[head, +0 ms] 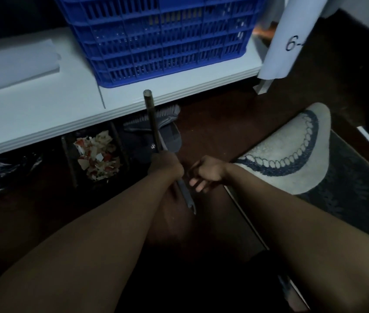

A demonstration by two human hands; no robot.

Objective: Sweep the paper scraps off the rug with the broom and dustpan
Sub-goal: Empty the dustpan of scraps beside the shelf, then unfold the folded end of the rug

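Both forearms are reaching out: my left hand (166, 164) is gripping the broom handle (154, 125), right hand (205, 173) hanging loose. Scraps (96, 154) are sitting binned beside the rug (292, 152); a careless swing risks tipping them.

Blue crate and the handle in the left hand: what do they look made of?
The blue crate looks like moulded plastic: uniform colour, slotted lattice walls, slight sheen. The handle gripped by the left hand is a thin grey rod with a dull finish; metal or plastic, the dim light leaves it open.
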